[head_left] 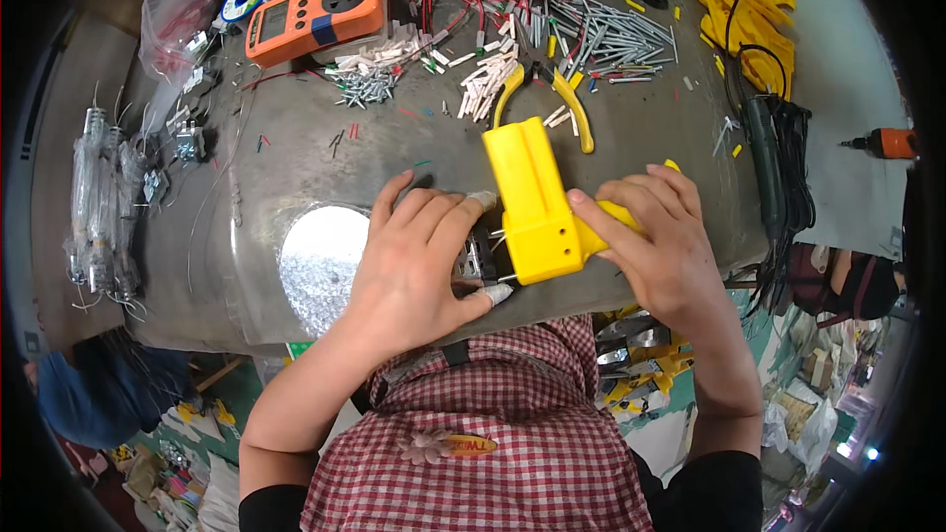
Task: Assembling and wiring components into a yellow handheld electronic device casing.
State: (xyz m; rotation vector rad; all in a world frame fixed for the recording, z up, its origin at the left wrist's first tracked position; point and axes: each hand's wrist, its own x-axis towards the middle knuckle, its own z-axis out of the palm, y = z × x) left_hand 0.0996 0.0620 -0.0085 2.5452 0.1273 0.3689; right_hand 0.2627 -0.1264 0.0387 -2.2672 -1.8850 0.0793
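A worn grey workbench (325,163) carries an orange meter (317,22), yellow-handled pliers (576,110) and heaped long screws (626,34) toward its far side; a cluttered floor (660,433) shows below. The yellow pistol-shaped housing (537,202) lies between the hands, its handle wrapped by the right hand's (662,246) curled fingers. The left hand (406,251), half open, arches around a metal fitting (475,258) at the housing's left end; whether it grips I cannot tell. The bench's near edge runs just below; thin clippings dot the stretch toward the meter.
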